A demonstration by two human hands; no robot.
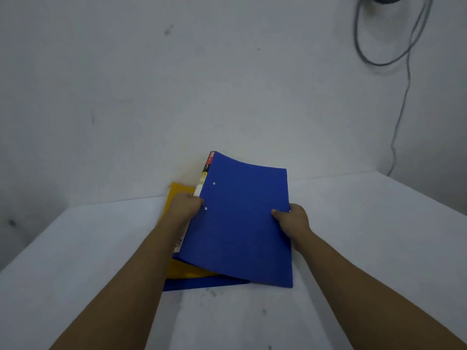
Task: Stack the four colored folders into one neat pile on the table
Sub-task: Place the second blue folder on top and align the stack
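- The left hand grips the spine edge of a blue folder, fingers curled around that side beside two small rivets.
- The right hand clamps the opposite long edge of the same folder, thumb on the cover.
- The blue folder sits between the two hands, tilted, its far end raised and its cover bowed; a strip of coloured labels runs along the spine.
- Beneath it lies a yellow folder, showing past the left hand at the far side and again under the near left corner.
- A second blue folder lies flat at the bottom, its near edge jutting out below the yellow one.
- A fourth folder cannot be made out.
- The pile rests near the far edge of a white counter, close to the wall.
- A pale wall rises behind, with a grey cable looping and hanging at upper right.
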